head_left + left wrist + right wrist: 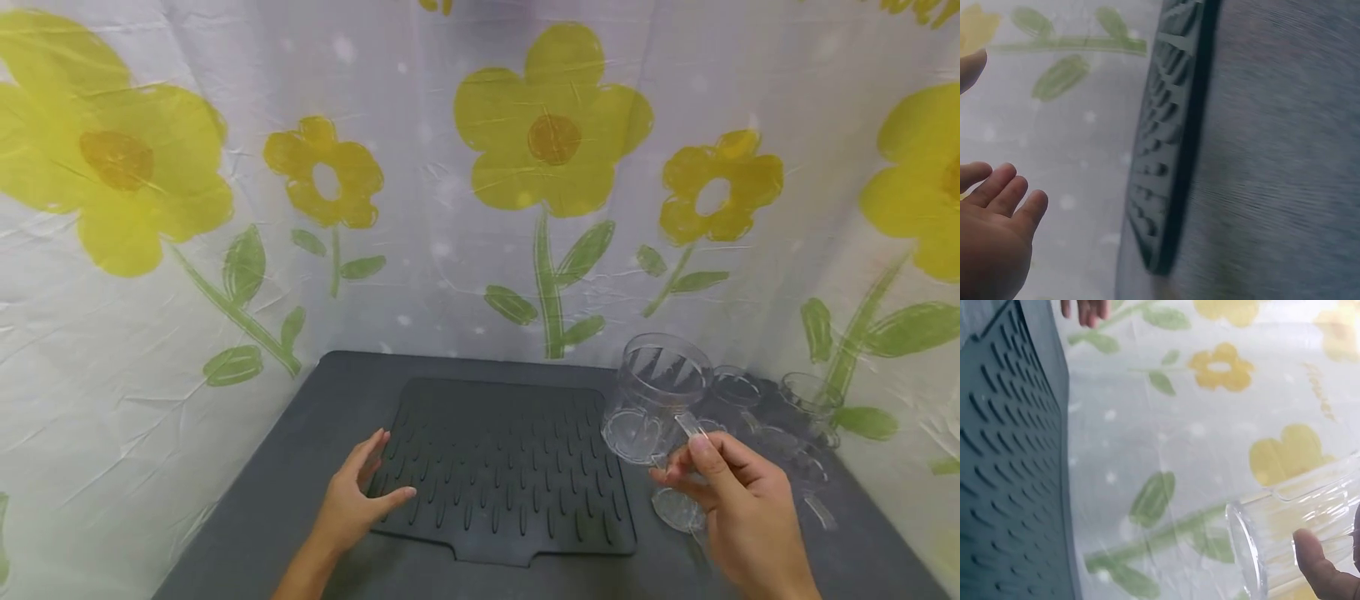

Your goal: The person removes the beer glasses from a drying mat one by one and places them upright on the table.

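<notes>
A clear mug [656, 392] is held upright above the table by its handle, pinched between the thumb and fingers of my right hand [742, 508]. In the right wrist view the same clear mug [1297, 519] shows at the lower right beside my thumb [1313, 556]. My left hand [352, 487] hovers over the left edge of a dark ridged drying mat [502, 467], its fingers spread and holding nothing. The left wrist view shows that left hand [997, 231] with its fingers extended, next to the mat's ridged edge [1166, 125].
Several more clear glasses and mugs stand at the right, among them a clear cup [812, 396] and a clear glass [735, 387]. The dark table [300, 467] meets a white curtain [420, 275] printed with yellow flowers at the back and sides.
</notes>
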The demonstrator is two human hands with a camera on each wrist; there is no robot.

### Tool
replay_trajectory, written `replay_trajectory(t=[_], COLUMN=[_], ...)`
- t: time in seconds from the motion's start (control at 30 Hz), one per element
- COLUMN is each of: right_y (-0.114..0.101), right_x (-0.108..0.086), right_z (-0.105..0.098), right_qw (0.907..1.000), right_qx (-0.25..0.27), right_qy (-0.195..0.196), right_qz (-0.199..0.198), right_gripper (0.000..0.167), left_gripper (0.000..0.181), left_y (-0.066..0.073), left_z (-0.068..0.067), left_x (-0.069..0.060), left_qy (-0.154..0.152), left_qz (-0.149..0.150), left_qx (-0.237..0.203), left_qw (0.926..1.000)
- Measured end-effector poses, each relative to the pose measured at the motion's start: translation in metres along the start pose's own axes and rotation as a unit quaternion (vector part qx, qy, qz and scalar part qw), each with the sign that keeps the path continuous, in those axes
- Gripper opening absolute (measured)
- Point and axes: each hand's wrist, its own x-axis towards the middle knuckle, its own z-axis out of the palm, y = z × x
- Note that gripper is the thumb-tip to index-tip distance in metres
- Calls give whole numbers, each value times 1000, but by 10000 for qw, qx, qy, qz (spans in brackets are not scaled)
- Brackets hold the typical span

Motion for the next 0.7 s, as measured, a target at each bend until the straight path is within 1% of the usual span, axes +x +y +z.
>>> replay_trajectory(t=[0.13, 0.2, 0.23, 0.37, 0.43, 0.5, 0.6, 0.7], right_y=[-4, -6, -7, -10, -11, -11, -12, -13], right_x=[-1, -2, -2, -4, -3, -3, -1, 0], right_z=[-14, -21, -25, -41, -49, -58, -70, -81], right_qw=[9997, 9993, 9992, 9988, 9986, 9979, 9943, 9919], right_qx=[214, 280, 256, 156, 168, 332, 765, 925], right_qy=[136, 231, 309, 431, 388, 258, 40, 90], right_qz=[-73, -83, -65, -163, -311, -496, -742, -869], right_gripper=[20, 19, 19, 19, 19, 21, 26, 27], left_gripper=[91, 90, 89, 88, 88, 89, 89, 89], left_y=[-10, -13, -11, -15, -18, -24, -29, -35], left_z=[1, 1, 1, 1, 1, 0, -1, -2], left_x=[-6, -7, -8, -11, -12, -14, -17, -19], left_qy=[90, 177, 225, 318, 323, 312, 281, 164], left_qz=[-238, -272, -316, -341, -428, -492, -688, -902], left_qx=[72, 64, 62, 65, 55, 0, -35, 68], left_qw=[9996, 9995, 9992, 9989, 9985, 9983, 9972, 9958])
